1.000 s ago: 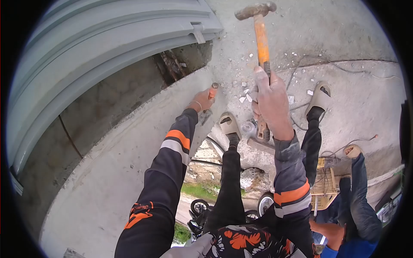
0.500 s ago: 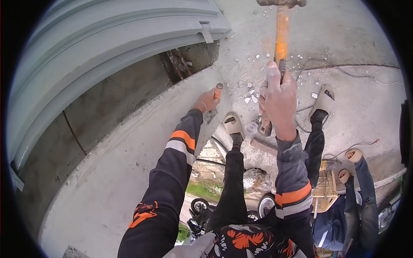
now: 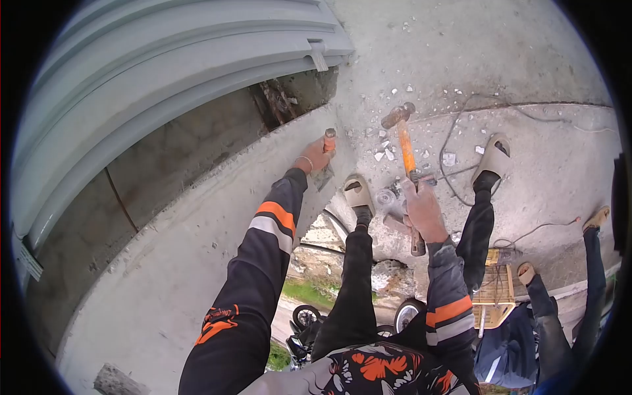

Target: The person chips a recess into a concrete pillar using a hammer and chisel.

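My right hand (image 3: pixel 426 212) is wrapped round the handle of a hammer (image 3: pixel 407 150) with an orange shaft and a dusty metal head. The hammer points away from me over the concrete floor, and its dark handle end sticks out below my fist. To the left, my left hand (image 3: pixel 317 157) grips a chisel (image 3: pixel 330 141) by its orange handle, its struck end upward. The hand rests by the edge of a concrete ledge (image 3: pixel 217 227). A gap separates the hammer head from the chisel. Broken concrete chips (image 3: pixel 379 156) lie between and beyond the hands.
A grey ribbed metal panel (image 3: pixel 197 52) curves across the upper left above a recess. A cable (image 3: pixel 442 148) loops over the floor near my sandals (image 3: pixel 492 161). Roll of clear tape (image 3: pixel 385 197) lies by my left foot. A yellow crate (image 3: pixel 495 293) and another person's legs (image 3: pixel 546 322) are lower right.
My right hand has brought the hammer down and toward me, its head now lower in view. The left hand with the chisel shifted slightly left. The other person's foot moved right.
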The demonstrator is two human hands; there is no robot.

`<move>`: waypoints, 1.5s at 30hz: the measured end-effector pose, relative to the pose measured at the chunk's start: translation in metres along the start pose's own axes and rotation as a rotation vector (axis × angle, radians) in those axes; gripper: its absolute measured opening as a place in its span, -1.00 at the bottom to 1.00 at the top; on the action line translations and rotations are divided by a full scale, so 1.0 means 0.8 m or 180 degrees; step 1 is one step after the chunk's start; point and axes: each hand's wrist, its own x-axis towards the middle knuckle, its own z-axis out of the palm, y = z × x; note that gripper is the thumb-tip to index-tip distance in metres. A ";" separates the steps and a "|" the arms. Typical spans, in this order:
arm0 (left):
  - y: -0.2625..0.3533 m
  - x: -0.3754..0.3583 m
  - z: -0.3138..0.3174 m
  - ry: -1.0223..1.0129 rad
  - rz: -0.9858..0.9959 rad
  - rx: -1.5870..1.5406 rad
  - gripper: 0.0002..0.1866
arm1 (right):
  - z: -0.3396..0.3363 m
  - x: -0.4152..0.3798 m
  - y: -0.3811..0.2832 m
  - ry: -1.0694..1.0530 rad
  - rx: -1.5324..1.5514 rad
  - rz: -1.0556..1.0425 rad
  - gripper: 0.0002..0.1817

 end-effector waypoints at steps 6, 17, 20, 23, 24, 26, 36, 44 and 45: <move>-0.027 0.010 0.026 0.0097 0.0246 0.0300 -0.61 | -0.013 -0.011 -0.048 -0.0326 0.0103 -0.0640 -0.56; -0.009 -0.007 0.024 0.0062 0.0033 0.0182 -0.63 | 0.141 0.099 0.064 0.0234 -0.1274 -0.1501 -0.53; -0.007 0.007 0.041 0.0133 0.0007 0.0673 -0.59 | 0.065 0.023 -0.049 -0.0552 -0.0349 -0.0408 -0.52; -0.016 -0.002 0.033 0.0000 0.0079 0.0678 -0.56 | 0.029 -0.022 -0.147 -0.0305 0.0878 -0.0915 -0.54; -0.013 -0.008 0.031 0.0019 0.0084 0.0638 -0.56 | 0.029 -0.028 -0.161 -0.0159 0.1060 -0.1157 -0.54; -0.009 -0.014 0.025 0.0092 0.0158 0.0325 -0.57 | 0.031 -0.033 -0.173 0.0147 0.1418 -0.1631 -0.54; -0.010 0.025 0.030 -0.0052 0.0093 0.0642 -0.55 | 0.033 0.006 -0.005 -0.0021 0.0093 -0.0955 -0.51; -0.039 0.041 0.033 0.0055 0.0095 0.0480 -0.54 | 0.056 0.035 -0.131 0.0900 0.1558 -0.2167 -0.48; -0.036 0.041 0.031 0.0076 0.0091 0.0469 -0.54 | 0.083 0.063 -0.103 0.1056 0.1499 -0.2144 -0.48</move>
